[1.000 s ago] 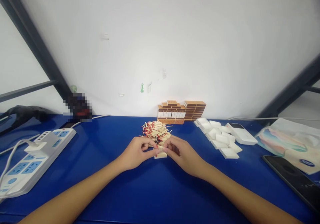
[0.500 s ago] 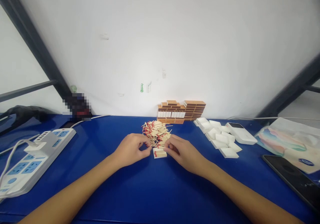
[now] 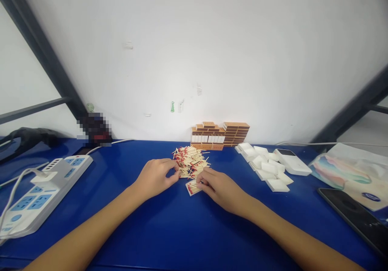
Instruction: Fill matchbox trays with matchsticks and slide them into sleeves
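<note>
A heap of loose red-tipped matches (image 3: 190, 160) lies on the blue tabletop in front of me. Just nearer to me is a small white matchbox tray (image 3: 189, 188), set at a slant, with matches lying inside it. My right hand (image 3: 222, 188) is over the tray's right end, thumb and fingers pinched together on matches; its fingertips cover part of the tray. At the heap's left edge, my left hand (image 3: 157, 176) has thumb and forefinger drawn together. Whatever is between those fingertips is too small to make out.
Brown matchboxes (image 3: 236, 133) are stacked against the wall. Several white trays (image 3: 268, 167) lie to the right, beside a white device (image 3: 292, 161), a tissue pack (image 3: 348, 174) and a phone (image 3: 354, 214). A power strip (image 3: 45, 198) with cables occupies the left.
The tray has turned from nearly straight to slanted. My right fingers have moved left over its end, while my left hand has drawn back slightly left, away from the tray toward the heap's edge.
</note>
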A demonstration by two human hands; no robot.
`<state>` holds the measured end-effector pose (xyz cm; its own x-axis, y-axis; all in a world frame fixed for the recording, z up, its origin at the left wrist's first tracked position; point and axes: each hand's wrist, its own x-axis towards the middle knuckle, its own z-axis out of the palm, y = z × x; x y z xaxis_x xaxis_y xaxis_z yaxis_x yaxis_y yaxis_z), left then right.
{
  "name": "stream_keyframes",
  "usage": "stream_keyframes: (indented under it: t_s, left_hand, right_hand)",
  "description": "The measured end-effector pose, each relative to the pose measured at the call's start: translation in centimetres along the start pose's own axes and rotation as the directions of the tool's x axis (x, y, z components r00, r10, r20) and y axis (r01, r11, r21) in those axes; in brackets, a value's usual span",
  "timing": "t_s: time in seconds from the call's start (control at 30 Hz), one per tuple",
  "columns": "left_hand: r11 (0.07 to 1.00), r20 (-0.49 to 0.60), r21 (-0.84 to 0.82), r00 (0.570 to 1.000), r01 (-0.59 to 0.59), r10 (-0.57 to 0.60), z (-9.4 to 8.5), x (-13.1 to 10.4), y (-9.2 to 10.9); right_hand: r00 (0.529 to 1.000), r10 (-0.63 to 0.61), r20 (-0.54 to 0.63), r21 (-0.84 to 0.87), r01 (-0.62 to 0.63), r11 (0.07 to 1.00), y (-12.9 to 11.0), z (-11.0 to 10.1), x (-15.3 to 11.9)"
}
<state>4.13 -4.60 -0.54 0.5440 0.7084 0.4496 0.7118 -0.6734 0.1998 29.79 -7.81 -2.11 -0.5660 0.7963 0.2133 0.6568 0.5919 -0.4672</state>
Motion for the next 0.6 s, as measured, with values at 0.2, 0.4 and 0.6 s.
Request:
stream_keyframes:
  t_s: [0.2,0.4,0.6]
  left_hand:
    - [0.999,-0.041,0.009,0.999,-0.032,0.032,0.2,-0.2,0.3]
    - [0.991,-0.09,0.041,0.988,-0.124,0.127,0.7,-0.4,1.1]
    - [0.991,-0.107,0.048,0.985,-0.127,0.132,0.7,-0.4,1.2]
  right_hand:
    - [0.999,-0.007,-0.04,0.01,0.008,1.0,0.1,0.0,-0.2]
    - [0.998,0.06,-0.028,-0.053,-0.061,0.997,-0.3,0.0,0.9]
    - [0.997,0.072,0.031,-0.039,-0.071,0.997,-0.6,-0.2,1.8]
